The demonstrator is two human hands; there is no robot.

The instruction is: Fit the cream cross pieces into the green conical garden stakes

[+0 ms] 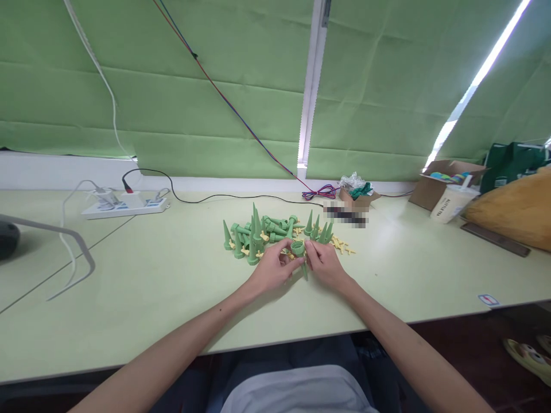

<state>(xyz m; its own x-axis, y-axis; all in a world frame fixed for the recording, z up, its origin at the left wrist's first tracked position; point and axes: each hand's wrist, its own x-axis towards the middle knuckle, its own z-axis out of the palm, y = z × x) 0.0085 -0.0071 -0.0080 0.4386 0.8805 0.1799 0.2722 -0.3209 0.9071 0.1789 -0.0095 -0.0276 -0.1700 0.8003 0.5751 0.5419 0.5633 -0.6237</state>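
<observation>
My left hand (272,268) and my right hand (325,265) meet over the pale green table (150,287), both gripping one green cone-shaped plastic spike (299,252) with a round cup at its top. Just behind my hands lies a pile of several more green spikes (258,229), some upright and some on their sides. Small yellow plastic pieces (342,245) are scattered among and to the right of the pile.
A white power strip (124,205) with plugged cables sits back left. A small cardboard box (359,198) with crumpled plastic, a larger open box (443,183), a paper cup (451,203) and an orange cushion (516,209) stand at the back right. Green blinds cover the window behind.
</observation>
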